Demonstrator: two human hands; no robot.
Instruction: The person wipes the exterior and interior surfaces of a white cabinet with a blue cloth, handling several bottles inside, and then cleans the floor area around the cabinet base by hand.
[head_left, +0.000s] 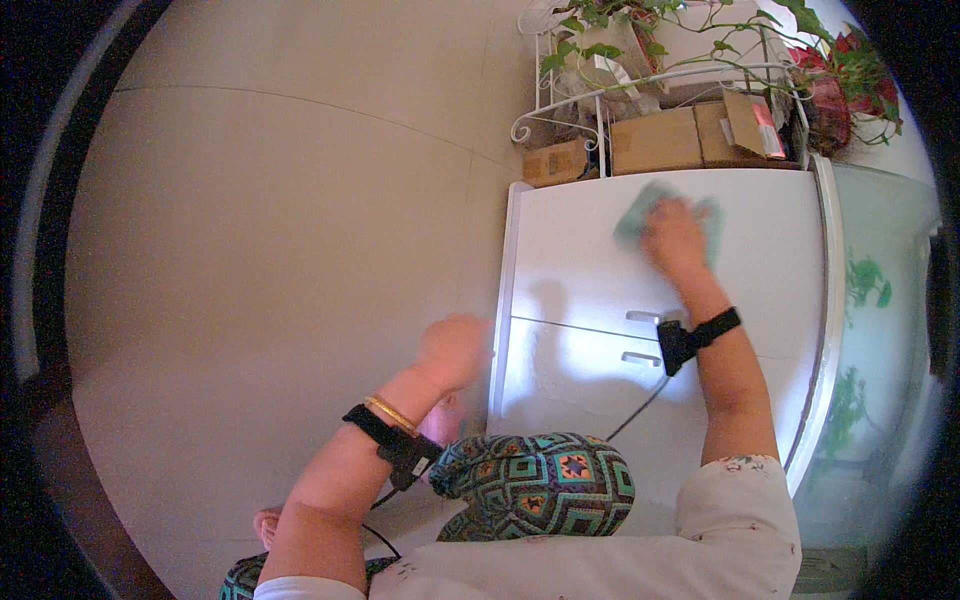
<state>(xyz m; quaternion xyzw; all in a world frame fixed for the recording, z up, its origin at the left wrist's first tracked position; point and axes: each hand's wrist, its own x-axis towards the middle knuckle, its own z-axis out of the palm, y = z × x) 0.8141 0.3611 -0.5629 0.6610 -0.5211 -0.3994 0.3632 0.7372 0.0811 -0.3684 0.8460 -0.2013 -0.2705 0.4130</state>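
My right hand (675, 232) presses a green cloth (636, 214) onto the upper part of a white cabinet front (570, 247); hand and cloth are blurred. Two metal handles (642, 316) sit lower down, on either side of the seam between the panels. Beside the cabinet's left edge is my left hand (454, 349), its fingers curled and partly hidden from view; whether it touches the edge or holds anything cannot be told. Each wrist wears a black strap with a small device and a cable.
A white metal rack (600, 135) with cardboard boxes (656, 141) and trailing green plants (600, 52) stands beyond the cabinet. A glass tank (877, 225) with green plants is at the right. Patterned trousers over a bent knee (555, 487) are close below. Tiled floor (262, 225) lies left.
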